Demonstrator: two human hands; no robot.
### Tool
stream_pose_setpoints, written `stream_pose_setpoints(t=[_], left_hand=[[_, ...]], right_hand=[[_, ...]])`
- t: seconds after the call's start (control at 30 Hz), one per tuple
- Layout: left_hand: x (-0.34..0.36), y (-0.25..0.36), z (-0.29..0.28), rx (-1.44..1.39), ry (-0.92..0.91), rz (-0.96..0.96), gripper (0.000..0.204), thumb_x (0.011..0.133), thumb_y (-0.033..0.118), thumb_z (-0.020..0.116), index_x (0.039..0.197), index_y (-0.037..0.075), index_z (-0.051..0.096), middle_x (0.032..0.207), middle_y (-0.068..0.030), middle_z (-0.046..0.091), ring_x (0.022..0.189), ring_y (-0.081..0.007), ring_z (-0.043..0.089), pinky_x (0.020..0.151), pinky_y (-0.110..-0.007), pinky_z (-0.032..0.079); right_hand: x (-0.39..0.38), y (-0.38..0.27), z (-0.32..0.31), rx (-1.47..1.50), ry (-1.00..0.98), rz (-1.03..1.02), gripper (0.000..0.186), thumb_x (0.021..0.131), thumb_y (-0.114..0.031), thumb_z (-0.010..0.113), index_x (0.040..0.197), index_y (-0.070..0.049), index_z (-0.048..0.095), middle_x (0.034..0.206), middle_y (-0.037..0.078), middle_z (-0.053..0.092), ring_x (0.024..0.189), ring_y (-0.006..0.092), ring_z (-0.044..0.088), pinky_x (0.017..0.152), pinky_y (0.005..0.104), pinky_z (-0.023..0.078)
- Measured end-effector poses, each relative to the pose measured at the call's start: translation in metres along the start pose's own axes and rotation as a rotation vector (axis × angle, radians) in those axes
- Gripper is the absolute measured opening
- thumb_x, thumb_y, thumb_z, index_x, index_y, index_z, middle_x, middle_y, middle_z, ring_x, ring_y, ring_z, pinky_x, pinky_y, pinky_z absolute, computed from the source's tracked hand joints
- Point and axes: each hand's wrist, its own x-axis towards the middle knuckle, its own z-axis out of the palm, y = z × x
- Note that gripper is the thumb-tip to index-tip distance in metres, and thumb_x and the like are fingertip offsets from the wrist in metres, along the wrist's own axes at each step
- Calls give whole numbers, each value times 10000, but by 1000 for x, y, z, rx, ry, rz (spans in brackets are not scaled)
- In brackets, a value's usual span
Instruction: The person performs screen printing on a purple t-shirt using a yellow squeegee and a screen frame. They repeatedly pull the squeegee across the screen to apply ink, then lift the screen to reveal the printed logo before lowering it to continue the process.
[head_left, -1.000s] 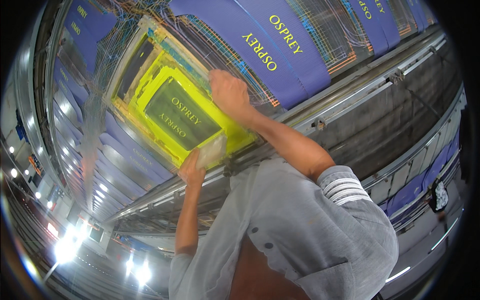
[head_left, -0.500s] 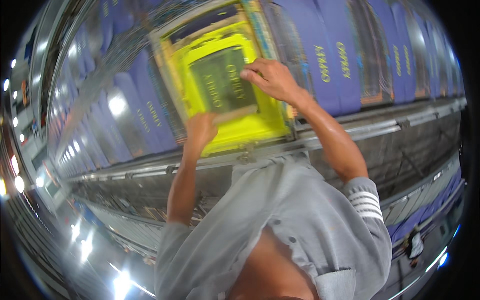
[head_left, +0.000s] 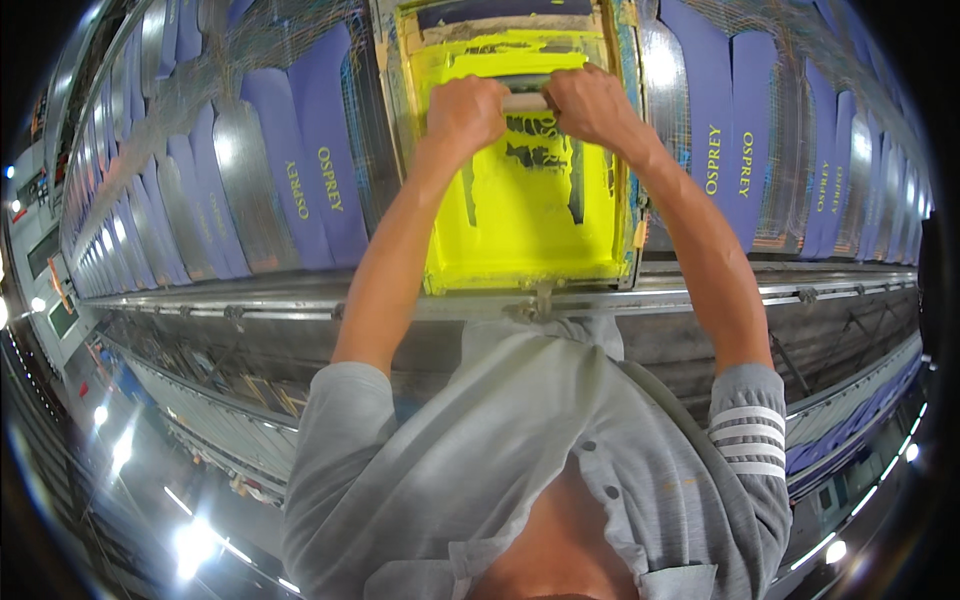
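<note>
Both my hands are closed on a squeegee (head_left: 525, 101) with a pale handle, lying crosswise in the far half of a screen-printing frame (head_left: 630, 190). My left hand (head_left: 468, 112) grips its left end and my right hand (head_left: 593, 104) its right end, knuckles up. The squeegee's blade is mostly hidden under the hands. Bright yellow ink (head_left: 535, 250) covers much of the mesh, with dark streaks and parts of lettering showing through just nearer than the handle. The frame lies flat on a long table, its near edge by a metal rail.
Blue fabric pieces (head_left: 318, 150) with yellow lettering lie in rows on the table left of the frame, and more blue pieces (head_left: 708, 120) lie to its right. A metal rail (head_left: 720, 299) with small clamps runs along the near edge, between the table and my body.
My right hand has come down from above the mesh onto the squeegee. The squeegee has gone from the near part to the far part. Yellow ink now covers much of the dark window.
</note>
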Motion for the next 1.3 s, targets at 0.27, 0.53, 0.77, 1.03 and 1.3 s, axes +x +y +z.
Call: stream_pose_setpoints(t=[0.27,0.53,0.77,1.03,1.3], left_hand=[[-156,40,71,-201,101,-3,344,718,77,633,1010,188,779,865,-129,730,773,-341,702,690,-454,559],[-67,16,14,-33,-76,-7,187,760,116,658,900,170,769,748,-128,703,738,-325,707,658,-452,568],[36,-10,-20,20,19,2,210,744,129,661,913,177,775,772,-115,711,747,-312,710,694,-436,567],[-91,24,37,-63,-28,-2,357,709,73,644,1021,188,774,822,-114,725,723,-318,704,667,-439,565],[-129,30,45,-46,-146,37,309,721,106,642,990,184,774,823,-119,726,742,-319,708,662,-451,567]], right_hand=[[-142,-76,69,87,105,-115,79,731,-51,628,787,-89,669,852,111,637,911,297,659,993,529,468],[-57,-37,14,32,-115,32,118,799,-111,620,847,-124,726,816,116,702,781,312,711,738,441,561],[37,22,-15,-42,-41,33,158,795,-98,588,885,-109,718,839,141,710,811,332,708,736,444,565],[-83,-37,49,65,136,-126,32,809,-74,629,783,-74,648,756,98,620,763,317,664,943,523,526],[-120,-60,54,68,-48,-75,61,806,-106,613,815,-81,667,767,112,645,763,325,679,802,469,552]])
